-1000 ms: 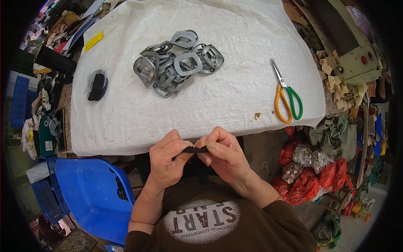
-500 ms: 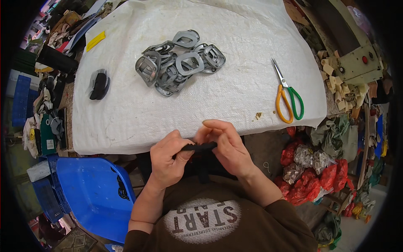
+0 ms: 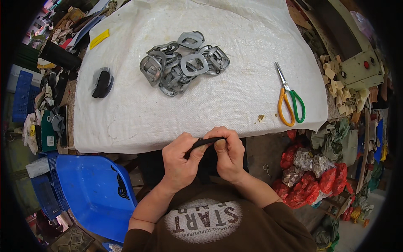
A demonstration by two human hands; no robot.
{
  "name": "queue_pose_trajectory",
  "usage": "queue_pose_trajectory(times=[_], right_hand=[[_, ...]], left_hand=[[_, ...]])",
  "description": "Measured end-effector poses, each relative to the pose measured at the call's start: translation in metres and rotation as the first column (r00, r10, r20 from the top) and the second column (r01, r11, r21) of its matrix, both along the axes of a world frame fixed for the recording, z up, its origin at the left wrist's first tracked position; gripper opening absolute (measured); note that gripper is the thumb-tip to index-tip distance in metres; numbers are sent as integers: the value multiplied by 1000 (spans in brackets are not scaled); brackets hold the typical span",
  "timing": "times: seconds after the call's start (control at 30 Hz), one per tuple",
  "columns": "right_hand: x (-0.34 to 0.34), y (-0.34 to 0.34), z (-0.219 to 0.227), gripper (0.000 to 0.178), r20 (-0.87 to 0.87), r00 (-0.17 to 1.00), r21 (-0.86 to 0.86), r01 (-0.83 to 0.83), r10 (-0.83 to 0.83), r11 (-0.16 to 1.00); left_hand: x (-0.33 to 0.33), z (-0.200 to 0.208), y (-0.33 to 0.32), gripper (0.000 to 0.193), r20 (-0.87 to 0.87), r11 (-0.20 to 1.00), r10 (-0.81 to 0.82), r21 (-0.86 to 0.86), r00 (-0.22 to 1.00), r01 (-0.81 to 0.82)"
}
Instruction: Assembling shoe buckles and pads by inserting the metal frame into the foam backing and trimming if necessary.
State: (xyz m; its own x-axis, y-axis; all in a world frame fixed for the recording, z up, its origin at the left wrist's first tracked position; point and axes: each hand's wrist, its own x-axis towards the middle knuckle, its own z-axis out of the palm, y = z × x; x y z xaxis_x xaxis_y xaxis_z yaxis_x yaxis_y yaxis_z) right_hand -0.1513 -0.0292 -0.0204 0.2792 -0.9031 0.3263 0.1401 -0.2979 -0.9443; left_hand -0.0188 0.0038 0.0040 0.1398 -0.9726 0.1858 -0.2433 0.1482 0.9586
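Note:
Close to my body, just past the near edge of the table, both hands grip one narrow black strip that looks soft, like fabric. Its left end is pinched between the thumb and curled fingers of my left hand. My right hand clasps the other end, thumb pressed on it from the near side. The strip's full shape is hidden by my fingers. Beyond my hands, a pile of grey metal buckles lies on the white woven sheet. Scissors with one orange and one green handle rest to the right, blades slightly apart.
On the sheet's left side sit a small black bundle in clear wrapping and a yellow strip. A blue tub stands at lower left with black pieces inside. Red plastic bags are heaped at lower right.
My right hand's fingers, loose and blurred before, have closed onto the strip's right end. Both hands have shifted slightly to the right, and the strip now slants up to the right.

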Motion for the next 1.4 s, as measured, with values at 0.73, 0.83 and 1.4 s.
queue_pose_trajectory(times=[0.73, 0.83, 1.4], right_hand=[[-1, 0, -1, 19, 80, 996, 101, -56, 48, 993], [3, 1, 4, 22, 129, 992, 142, -13, -6, 990], [-7, -8, 9, 21, -194, 981, -73, -17, 3, 997]], left_hand=[[2, 5, 3, 17, -252, 998, -37, 47, 967, 50], [-2, 3, 1, 21, -337, 998, -23, 53, 941, 43], [-3, -5, 3, 14, -118, 998, 51, -24, 992, -54]])
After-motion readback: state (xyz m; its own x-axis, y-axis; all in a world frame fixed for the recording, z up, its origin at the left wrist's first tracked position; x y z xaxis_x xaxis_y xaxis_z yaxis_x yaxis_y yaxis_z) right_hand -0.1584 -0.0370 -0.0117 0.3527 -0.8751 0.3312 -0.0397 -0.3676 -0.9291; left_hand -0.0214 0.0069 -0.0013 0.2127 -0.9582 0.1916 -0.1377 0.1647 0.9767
